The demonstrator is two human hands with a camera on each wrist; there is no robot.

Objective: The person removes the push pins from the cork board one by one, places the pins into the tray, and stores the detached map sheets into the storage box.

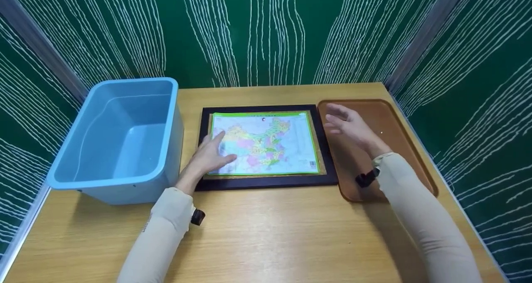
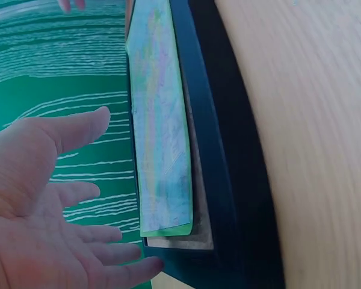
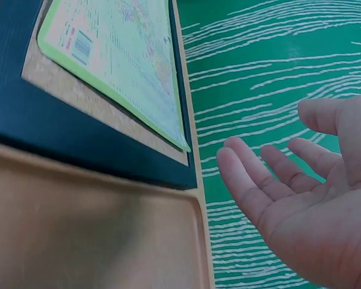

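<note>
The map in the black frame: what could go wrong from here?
The map lies within the black frame with brown backing showing along its right edge, so it might slip askew if brushed. The left hand is over its left side and could nudge it. The black frame sits close against the brown tray, so shifting one might bump the other.

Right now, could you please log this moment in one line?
left hand: empty, near green-edged rectangular map | right hand: empty, above brown rectangular tray

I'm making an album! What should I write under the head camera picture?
Left hand over the colourful map, right hand over the brown tray, blue tub at the left.
</note>
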